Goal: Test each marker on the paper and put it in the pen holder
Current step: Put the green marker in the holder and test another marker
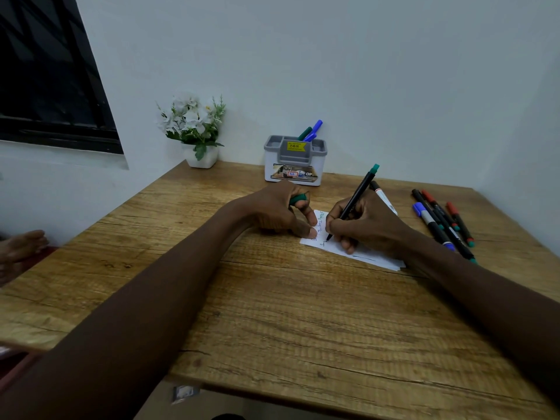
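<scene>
My right hand point(363, 225) grips a black marker with a green end point(356, 197), its tip touching the white paper point(368, 256) on the wooden table point(272, 313). Green and blue scribbles mark the paper's left part. My left hand point(281, 212) presses its thumb on the paper's left edge and holds the green cap point(298, 199) in curled fingers. The grey and white pen holder point(295, 160) stands at the back with blue and green markers point(312, 131) in it. Several loose markers point(439, 221) lie to the right, and one white-barrelled marker point(383, 194) lies behind my right hand.
A white pot of white flowers point(197, 128) stands at the table's back left corner by the wall. A dark window point(51, 71) is on the left wall. A person's foot point(21, 247) shows beyond the left table edge.
</scene>
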`<state>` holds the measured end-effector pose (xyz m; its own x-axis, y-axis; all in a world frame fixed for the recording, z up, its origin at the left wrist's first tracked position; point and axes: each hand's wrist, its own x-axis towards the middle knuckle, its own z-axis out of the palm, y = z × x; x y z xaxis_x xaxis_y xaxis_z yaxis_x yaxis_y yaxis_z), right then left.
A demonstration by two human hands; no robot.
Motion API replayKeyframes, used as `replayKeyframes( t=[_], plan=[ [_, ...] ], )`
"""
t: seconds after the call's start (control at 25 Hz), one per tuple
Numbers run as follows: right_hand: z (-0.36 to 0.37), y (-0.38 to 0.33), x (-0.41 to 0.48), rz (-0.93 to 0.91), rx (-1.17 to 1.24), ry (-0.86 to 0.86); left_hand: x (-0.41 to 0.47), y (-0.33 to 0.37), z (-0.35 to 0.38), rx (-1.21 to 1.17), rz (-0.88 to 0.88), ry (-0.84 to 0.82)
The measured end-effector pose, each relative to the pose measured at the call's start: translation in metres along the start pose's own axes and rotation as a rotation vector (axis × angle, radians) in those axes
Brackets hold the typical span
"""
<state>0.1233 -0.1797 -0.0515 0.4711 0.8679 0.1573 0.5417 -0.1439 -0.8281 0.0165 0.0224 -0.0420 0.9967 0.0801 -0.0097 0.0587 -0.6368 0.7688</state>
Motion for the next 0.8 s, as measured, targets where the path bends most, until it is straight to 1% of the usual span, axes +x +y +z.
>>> replayKeyframes(
  t=[0.16,0.28,0.44,0.52,0.6,0.68,0.8],
  plan=[
    [0.002,-0.001,0.000,-0.030,-0.020,-0.005,0.002,-0.001,-0.001,0.017,0.015,-0.010],
    [0.000,0.002,0.003,0.009,0.049,0.041,0.001,0.000,0.000,0.006,0.012,-0.010],
    [0.001,0.000,0.003,0.044,0.037,0.021,-0.003,0.004,0.001,0.024,-0.001,-0.005],
    [0.001,0.000,0.003,0.049,0.077,0.035,-0.004,0.007,0.003,0.057,0.008,0.017],
    [0.000,0.000,0.003,0.046,0.187,0.069,-0.006,0.012,0.005,0.011,-0.033,0.057],
    [-0.001,0.001,0.006,0.044,0.338,0.101,-0.006,0.013,0.005,-0.118,-0.063,0.077],
    [-0.005,0.002,0.010,0.101,0.590,0.116,-0.005,0.009,0.006,-0.154,-0.035,0.095]
  ],
)
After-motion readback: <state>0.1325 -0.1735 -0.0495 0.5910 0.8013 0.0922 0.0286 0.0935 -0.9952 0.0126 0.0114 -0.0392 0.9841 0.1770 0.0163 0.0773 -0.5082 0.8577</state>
